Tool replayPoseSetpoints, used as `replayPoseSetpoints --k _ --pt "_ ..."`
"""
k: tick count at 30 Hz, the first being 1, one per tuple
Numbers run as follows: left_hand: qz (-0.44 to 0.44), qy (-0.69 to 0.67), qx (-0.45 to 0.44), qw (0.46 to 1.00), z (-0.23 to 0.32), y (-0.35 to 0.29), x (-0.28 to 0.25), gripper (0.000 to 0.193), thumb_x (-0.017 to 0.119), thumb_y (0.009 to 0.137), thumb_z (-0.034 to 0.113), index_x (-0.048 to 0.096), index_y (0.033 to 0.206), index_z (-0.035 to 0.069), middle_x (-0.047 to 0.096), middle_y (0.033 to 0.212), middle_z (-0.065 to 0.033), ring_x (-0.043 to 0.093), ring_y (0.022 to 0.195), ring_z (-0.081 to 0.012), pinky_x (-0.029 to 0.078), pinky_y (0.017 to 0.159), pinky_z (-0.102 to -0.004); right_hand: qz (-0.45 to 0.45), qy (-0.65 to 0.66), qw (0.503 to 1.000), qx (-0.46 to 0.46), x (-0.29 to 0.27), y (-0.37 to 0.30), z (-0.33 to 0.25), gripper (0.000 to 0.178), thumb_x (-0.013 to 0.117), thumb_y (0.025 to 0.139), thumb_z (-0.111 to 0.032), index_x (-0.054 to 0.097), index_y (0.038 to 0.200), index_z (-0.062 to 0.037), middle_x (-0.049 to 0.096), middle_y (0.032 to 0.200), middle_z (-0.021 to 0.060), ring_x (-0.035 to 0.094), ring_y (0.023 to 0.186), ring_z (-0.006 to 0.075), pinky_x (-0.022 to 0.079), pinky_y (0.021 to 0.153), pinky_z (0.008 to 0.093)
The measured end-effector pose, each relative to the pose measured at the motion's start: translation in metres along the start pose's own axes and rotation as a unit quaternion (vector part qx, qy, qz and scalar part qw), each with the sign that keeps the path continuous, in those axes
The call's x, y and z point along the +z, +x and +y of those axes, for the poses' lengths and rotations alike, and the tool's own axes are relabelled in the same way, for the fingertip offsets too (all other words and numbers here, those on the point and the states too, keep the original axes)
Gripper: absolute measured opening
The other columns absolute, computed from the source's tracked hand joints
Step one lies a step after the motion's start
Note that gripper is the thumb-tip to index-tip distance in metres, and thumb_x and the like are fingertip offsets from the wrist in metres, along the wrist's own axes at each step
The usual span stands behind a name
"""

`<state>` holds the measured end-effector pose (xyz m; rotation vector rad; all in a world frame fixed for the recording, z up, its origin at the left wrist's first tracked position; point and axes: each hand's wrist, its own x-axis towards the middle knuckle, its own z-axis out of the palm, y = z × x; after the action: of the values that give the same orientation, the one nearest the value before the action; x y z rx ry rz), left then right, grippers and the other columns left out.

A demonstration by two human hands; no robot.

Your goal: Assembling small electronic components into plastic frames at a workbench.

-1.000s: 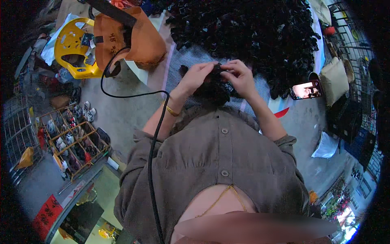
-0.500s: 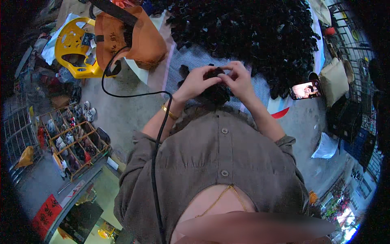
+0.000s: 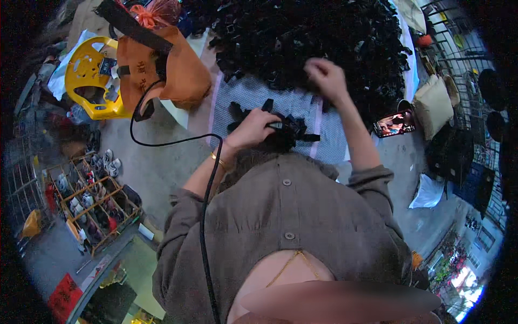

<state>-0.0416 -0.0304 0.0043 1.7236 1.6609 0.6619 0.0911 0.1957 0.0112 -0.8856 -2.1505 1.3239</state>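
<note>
A large heap of small black pieces (image 3: 259, 48), too dark to name by kind, covers the far part of a pale dotted sheet. Close to my body lies a smaller cluster of the same pieces (image 3: 280, 141). My left hand (image 3: 252, 129) rests over this cluster, thumb and fingers closed on a small black piece at its edge. Reaching forward, my right hand (image 3: 328, 81) is raised at the near side of the large heap. Its fingers are curled, and whatever they may hold is hidden. The sheet (image 3: 216, 102) shows between the cluster and the heap.
An orange cloth bag (image 3: 186, 73) and a yellow plastic chair (image 3: 81, 70) stand at the far left. A black cable (image 3: 178, 142) runs across my left arm. To the right are a phone (image 3: 395, 124) with a lit screen and a cream cushion (image 3: 433, 100). A shoe rack (image 3: 97, 201) stands left.
My right hand has left my left hand and moved forward to the large heap. My left hand has stayed by the near cluster. The view has shifted slightly.
</note>
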Motion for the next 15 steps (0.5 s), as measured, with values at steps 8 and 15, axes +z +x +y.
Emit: replayPoseSetpoints --k 8,15 --pt "0.281 -0.155 -0.206 0.924 -0.045 0.050 0.012 0.032 0.066 0.078 0.028 0.059 0.094 0.002 0.064 0.083 -0.0105 0.059 0.071 -0.0165 0.047 0.066 -0.0294 0.149 -0.492 0.835 -0.196 -0.046 0.076 0.009 0.026 0.064 0.079 -0.023 0.063 0.102 -0.0103 0.060 0.083 0.0051 0.059 0.081 0.0208 0.051 0.068 0.0310" --pt "0.424 -0.086 -0.336 0.836 -0.075 0.087 0.010 0.052 0.074 0.066 0.035 0.054 0.096 -0.002 0.063 0.085 -0.0162 0.061 0.078 -0.0296 0.048 0.070 -0.0370 0.194 -0.350 0.898 -0.183 -0.029 0.056 -0.008 0.025 0.065 0.079 -0.022 0.065 0.095 -0.0035 0.063 0.082 0.0086 0.061 0.073 0.0227 0.050 0.065 0.0296"
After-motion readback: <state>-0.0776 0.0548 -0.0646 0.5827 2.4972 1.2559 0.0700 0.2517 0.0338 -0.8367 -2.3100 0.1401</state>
